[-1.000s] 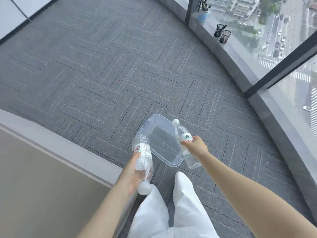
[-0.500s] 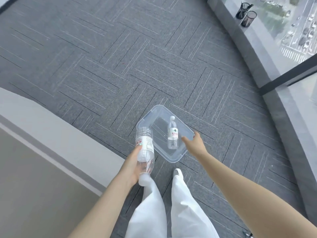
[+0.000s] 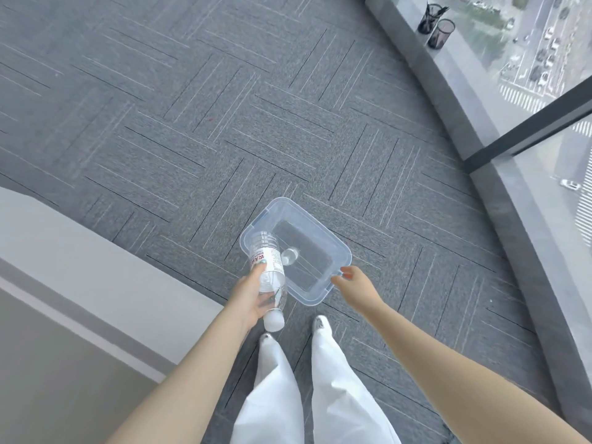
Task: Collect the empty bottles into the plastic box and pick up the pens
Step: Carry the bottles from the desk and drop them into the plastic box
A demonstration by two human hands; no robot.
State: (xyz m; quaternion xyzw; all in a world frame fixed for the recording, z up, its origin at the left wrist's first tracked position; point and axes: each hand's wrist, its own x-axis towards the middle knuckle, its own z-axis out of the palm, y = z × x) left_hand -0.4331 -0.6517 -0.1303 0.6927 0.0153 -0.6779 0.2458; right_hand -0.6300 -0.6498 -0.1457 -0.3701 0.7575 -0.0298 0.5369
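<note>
A clear plastic box (image 3: 317, 226) sits on the grey carpet just ahead of my feet. My left hand (image 3: 248, 291) grips an empty clear bottle (image 3: 268, 267) with a white label, white cap pointing back at me, its base over the box's near left corner. A second small bottle (image 3: 290, 255) lies inside the box, mostly hidden behind the held one. My right hand (image 3: 350, 280) hovers with relaxed fingers and nothing in it, over the box's near right rim. Two dark pen cups (image 3: 437, 24) stand on the window sill at far right; one holds pens.
A pale ledge or partition (image 3: 80, 261) runs along my left side. A curved grey sill (image 3: 499, 200) and floor-to-ceiling glass bound the right. My white trouser legs (image 3: 307, 386) and shoes stand just behind the box.
My right hand let its bottle go into the box and now hangs open. My left hand carried its bottle forward over the box's corner. The view tilted further down.
</note>
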